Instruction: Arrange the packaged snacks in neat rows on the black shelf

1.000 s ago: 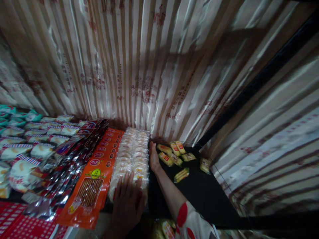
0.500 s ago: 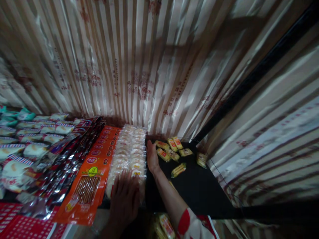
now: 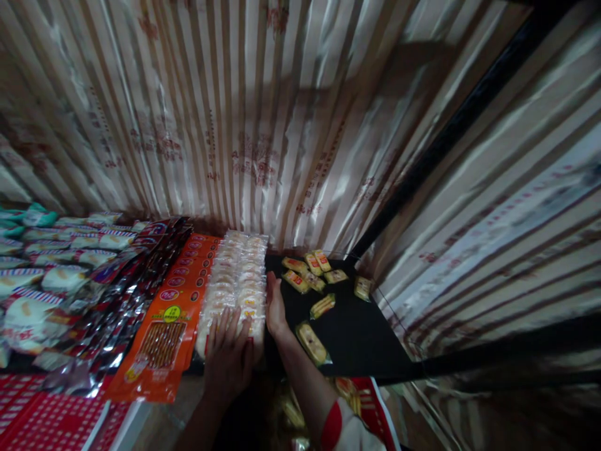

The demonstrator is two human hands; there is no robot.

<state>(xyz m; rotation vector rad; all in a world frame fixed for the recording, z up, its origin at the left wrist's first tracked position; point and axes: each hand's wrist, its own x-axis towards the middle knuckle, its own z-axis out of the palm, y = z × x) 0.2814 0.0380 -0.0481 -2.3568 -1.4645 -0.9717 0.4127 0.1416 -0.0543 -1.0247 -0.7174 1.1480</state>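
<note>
Two columns of clear packets of round white crackers (image 3: 230, 269) lie overlapped on a black shelf (image 3: 361, 344). My left hand (image 3: 228, 357) rests on the near end of these packets, its fingers stretched out. Along their right side stands my right hand (image 3: 276, 305), fingers extended and palm turned to the row, holding nothing. To the right of it, several small yellow snack packets (image 3: 323, 305) are scattered on the shelf. One bigger-looking yellow packet (image 3: 312, 344) lies beside my right forearm. Left of the crackers are orange snack bags (image 3: 162, 338), fanned in an overlapping row.
Dark shiny bags (image 3: 136, 294), white packets (image 3: 66, 279) and teal packets (image 3: 40, 215) fill the shelf's left part. Below are a red basket (image 3: 61, 413) and, under my right arm, another red container (image 3: 370, 401) with yellow packets. Striped sheeting (image 3: 263, 113) and a dark pole (image 3: 436, 150) stand behind.
My right hand has slid nearer along the cracker packets' side. The left hand stays on their near end. The view has shifted slightly, uncovering the yellow packet beside my right forearm.
</note>
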